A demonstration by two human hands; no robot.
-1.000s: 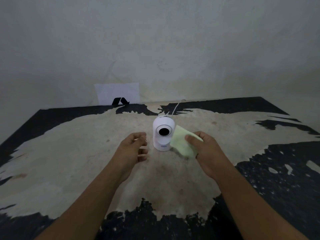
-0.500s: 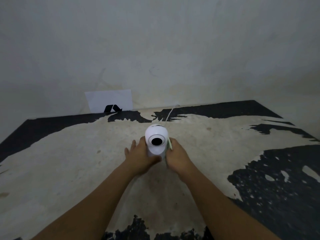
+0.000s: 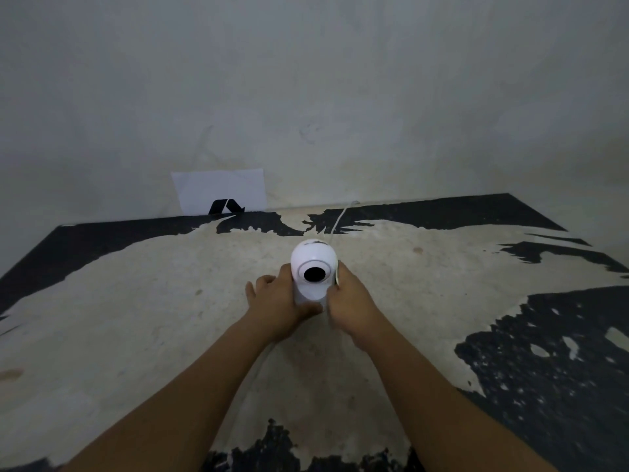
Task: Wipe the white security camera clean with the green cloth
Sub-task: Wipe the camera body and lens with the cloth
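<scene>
The white security camera (image 3: 313,264) stands upright mid-table, its round head and dark lens facing me. My left hand (image 3: 277,306) wraps around the left side and base of its body. My right hand (image 3: 350,304) presses against the camera's right side, holding the green cloth (image 3: 337,274), of which only a thin pale edge shows between my fingers and the camera. A white cable (image 3: 338,221) runs from behind the camera toward the wall.
The table (image 3: 136,318) has a worn beige top with black peeling patches at its edges. A white sheet of paper (image 3: 219,190) with a black mark leans on the wall at the back. The grey wall stands close behind the table.
A second ago my left hand was off the camera and the cloth was spread out at its right. Both hands have since closed in on the camera, and the cloth is now mostly hidden.
</scene>
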